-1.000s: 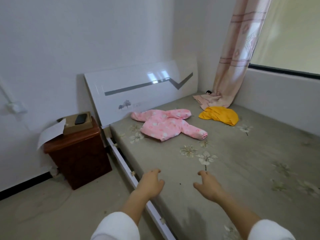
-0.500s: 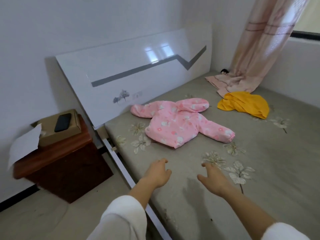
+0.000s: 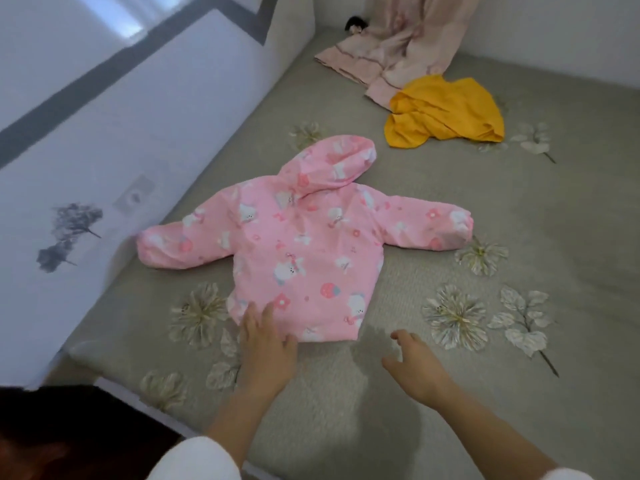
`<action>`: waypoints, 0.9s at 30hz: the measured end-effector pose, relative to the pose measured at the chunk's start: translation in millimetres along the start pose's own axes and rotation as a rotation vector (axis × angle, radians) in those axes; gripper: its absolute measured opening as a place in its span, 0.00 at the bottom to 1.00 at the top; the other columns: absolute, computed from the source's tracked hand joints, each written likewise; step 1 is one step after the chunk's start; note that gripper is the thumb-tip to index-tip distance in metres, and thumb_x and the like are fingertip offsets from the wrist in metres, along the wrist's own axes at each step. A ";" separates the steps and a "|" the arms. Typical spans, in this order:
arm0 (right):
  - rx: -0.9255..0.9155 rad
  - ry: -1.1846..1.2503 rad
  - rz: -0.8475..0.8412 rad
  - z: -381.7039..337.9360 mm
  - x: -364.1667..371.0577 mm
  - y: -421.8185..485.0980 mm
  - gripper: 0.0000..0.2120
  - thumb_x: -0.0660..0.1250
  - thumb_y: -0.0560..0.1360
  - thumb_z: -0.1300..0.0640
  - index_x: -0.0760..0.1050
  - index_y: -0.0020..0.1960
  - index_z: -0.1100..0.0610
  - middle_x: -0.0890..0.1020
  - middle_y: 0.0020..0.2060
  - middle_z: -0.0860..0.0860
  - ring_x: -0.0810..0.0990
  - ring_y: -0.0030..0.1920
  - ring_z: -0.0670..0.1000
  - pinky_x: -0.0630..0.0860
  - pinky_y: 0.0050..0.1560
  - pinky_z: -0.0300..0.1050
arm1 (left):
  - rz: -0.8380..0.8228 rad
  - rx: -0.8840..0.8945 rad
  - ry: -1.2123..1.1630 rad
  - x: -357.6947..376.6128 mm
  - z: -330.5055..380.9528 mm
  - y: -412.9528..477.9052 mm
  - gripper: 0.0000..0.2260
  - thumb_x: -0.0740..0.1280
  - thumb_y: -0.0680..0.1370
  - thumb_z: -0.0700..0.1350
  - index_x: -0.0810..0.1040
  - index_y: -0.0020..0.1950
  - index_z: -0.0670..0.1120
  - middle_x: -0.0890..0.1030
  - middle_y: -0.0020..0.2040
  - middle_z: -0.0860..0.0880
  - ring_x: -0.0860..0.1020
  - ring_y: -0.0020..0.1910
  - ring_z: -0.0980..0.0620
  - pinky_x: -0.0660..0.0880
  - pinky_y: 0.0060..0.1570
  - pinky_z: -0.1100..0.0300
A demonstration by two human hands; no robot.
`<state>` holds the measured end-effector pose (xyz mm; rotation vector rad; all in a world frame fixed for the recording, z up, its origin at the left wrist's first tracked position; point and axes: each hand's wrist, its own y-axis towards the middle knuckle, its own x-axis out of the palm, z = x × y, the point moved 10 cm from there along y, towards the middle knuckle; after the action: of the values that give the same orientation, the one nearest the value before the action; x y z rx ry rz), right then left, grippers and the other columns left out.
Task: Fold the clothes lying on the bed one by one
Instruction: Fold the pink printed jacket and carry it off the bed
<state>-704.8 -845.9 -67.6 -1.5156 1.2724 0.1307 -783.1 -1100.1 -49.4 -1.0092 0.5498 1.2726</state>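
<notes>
Head view: pink hooded jacket (image 3: 304, 244) lay flat on the bed (image 3: 519, 244), back up, sleeves spread, hood toward the headboard (image 3: 121, 140). Left hand (image 3: 266, 351) was open, fingertips on the jacket's lower hem, gripping nothing. Right hand (image 3: 414, 367) was open with fingers loosely curled, just beside the hem, empty. Yellow garment (image 3: 446, 112) lay crumpled farther back, touching the pink curtain (image 3: 398, 53) end.

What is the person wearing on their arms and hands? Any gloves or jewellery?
Both hands, the left hand and the right hand, are bare: no gloves, and no rings or watch that I can see. The forearms are uncovered too. White sleeves are pushed up toward the elbows, plain, with no visible markings.
</notes>
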 end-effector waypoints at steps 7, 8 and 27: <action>0.199 0.536 0.101 -19.7 23.1 82.6 0.29 0.66 0.77 0.49 0.60 0.72 0.60 0.74 0.57 0.53 0.75 0.54 0.52 0.72 0.46 0.43 | 0.050 -0.260 -0.250 -3.0 -74.8 110.6 0.41 0.69 0.75 0.51 0.45 0.79 0.45 0.54 0.77 0.40 0.56 0.75 0.39 0.59 0.69 0.43; 0.216 0.681 0.133 -24.9 24.3 94.2 0.30 0.67 0.77 0.51 0.58 0.72 0.60 0.74 0.54 0.52 0.76 0.52 0.52 0.72 0.42 0.41 | -0.008 -0.228 -0.268 2.1 -75.9 120.6 0.42 0.69 0.76 0.51 0.43 0.79 0.49 0.56 0.77 0.42 0.63 0.72 0.40 0.66 0.65 0.44; 0.312 -0.183 -0.900 48.5 53.3 15.7 0.17 0.65 0.74 0.55 0.77 0.60 0.62 0.83 0.32 0.52 0.79 0.26 0.45 0.76 0.28 0.35 | -1.218 0.084 0.399 86.7 -40.4 -2.7 0.11 0.63 0.71 0.51 0.78 0.40 0.44 0.83 0.41 0.45 0.77 0.33 0.54 0.72 0.32 0.68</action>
<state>-669.2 -839.7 -131.9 -1.6149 0.3594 -0.4818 -751.3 -1089.5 -139.1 -1.2216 0.1815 -0.0315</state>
